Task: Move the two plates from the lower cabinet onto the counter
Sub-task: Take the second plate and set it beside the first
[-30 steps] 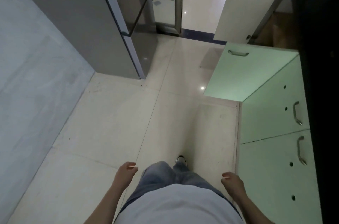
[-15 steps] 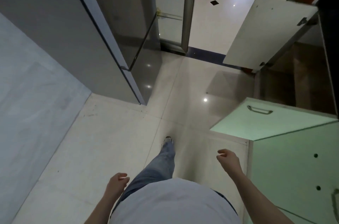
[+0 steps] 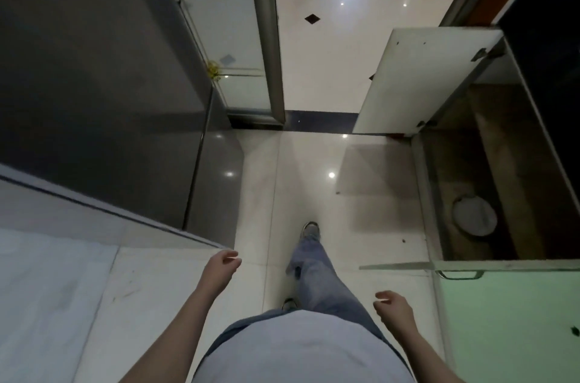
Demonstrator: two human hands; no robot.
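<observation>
I see the round white plates (image 3: 474,215) lying flat on the dark floor of the open lower cabinet (image 3: 489,163), ahead to my right; whether it is one or a stack I cannot tell. Both hands hang empty: the left hand (image 3: 222,266) loosely curled, the right hand (image 3: 394,309) half open, well apart from the cabinet. I judge the plates stiff, breakable and slick, so I would slide fingers under the rim with thumbs on top. The black bench (image 3: 546,46) lies above.
</observation>
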